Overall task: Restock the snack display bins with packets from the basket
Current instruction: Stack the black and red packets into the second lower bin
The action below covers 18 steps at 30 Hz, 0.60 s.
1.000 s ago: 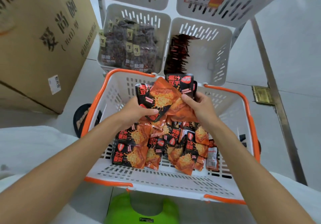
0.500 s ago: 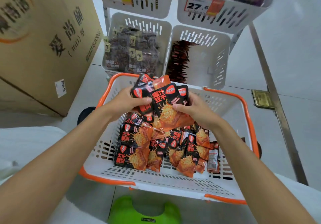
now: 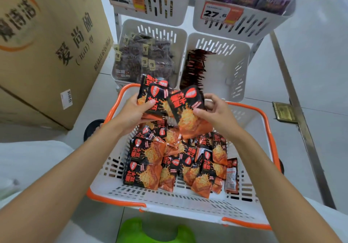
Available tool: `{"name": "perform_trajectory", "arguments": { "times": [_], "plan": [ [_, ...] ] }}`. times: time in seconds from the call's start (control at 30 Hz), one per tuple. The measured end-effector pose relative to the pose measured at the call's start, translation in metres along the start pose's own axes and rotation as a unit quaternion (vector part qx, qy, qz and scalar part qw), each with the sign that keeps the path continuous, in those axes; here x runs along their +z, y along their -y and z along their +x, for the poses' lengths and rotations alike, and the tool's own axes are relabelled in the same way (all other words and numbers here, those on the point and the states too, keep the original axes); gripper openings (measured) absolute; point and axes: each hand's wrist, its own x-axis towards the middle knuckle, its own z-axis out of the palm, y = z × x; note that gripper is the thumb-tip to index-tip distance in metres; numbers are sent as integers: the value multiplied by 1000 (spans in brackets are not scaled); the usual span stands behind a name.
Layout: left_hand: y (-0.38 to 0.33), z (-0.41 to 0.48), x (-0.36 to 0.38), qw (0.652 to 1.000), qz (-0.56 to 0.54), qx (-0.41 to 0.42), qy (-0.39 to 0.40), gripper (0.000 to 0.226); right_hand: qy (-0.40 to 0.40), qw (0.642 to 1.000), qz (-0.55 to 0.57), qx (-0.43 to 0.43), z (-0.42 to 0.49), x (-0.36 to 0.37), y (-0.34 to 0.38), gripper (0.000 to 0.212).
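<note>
Left hand [image 3: 134, 111] grips small stack of red-black packets [image 3: 154, 96]; right hand [image 3: 216, 110] pinches single packet [image 3: 188, 110], all above basket [image 3: 188, 205]. Square edges, merge, slot upright beside row in half-empty bin [image 3: 243, 69].

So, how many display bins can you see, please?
4: upper-left bin, tagged 22.8; upper-right bin, tagged 27.6; lower-left bin, well filled; lower-right bin, mostly empty. Others may sit out of frame.

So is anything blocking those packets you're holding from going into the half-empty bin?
Nothing visible. The left hand and right hand hold packets above the far rim of the basket; the open bin lies just beyond, its right side bare.
</note>
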Motion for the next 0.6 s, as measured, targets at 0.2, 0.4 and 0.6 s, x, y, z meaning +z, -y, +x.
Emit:
{"name": "perform_trajectory", "arguments": {
  "times": [0.2, 0.4, 0.6],
  "plan": [
    [-3, -6, 2, 995, 60, -29, 70, 30, 23, 979, 189, 69, 3, -12, 2, 13],
    [6, -14, 43, 999, -2, -36, -20, 51, 14, 972, 203, 118, 1, 21, -21, 26],
    [6, -16, 59, 1000, -19, 14, 8, 86, -66, 951, 282, 105, 4, 44, -21, 28]
  ]
}}
